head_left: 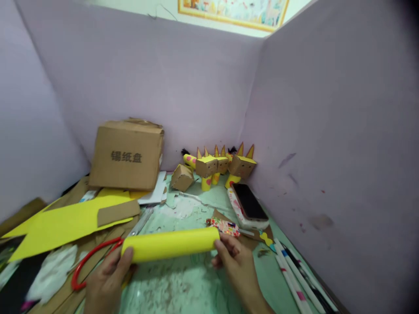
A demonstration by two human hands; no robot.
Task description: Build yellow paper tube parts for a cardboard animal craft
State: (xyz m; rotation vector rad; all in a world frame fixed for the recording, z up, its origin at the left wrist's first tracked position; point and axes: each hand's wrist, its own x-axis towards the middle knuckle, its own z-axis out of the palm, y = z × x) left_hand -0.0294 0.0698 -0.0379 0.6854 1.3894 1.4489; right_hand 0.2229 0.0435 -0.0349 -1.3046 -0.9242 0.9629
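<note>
A long yellow paper tube (173,244) lies crosswise between my hands, a little above the green tabletop (163,288). My left hand (109,272) grips its left end, thumb on the near side. At the right end, my right hand (237,261) pinches the rim with thumb and fingers; some of those fingers are hidden behind the tube. Red-handled scissors (78,270) rest just beyond and left of my left hand, their handle partly covered by it. Behind the tube's right end sits a floral-patterned tool (225,226), its exact kind unclear.
Yellow sheets (72,218) and cardboard scraps cover the left side, before a cardboard box (126,157). Several cardboard-headed figures with yellow horns (242,165) stand at the back. A phone (249,201) lies on a white packet. Marker pens (294,274) line the right edge by the wall.
</note>
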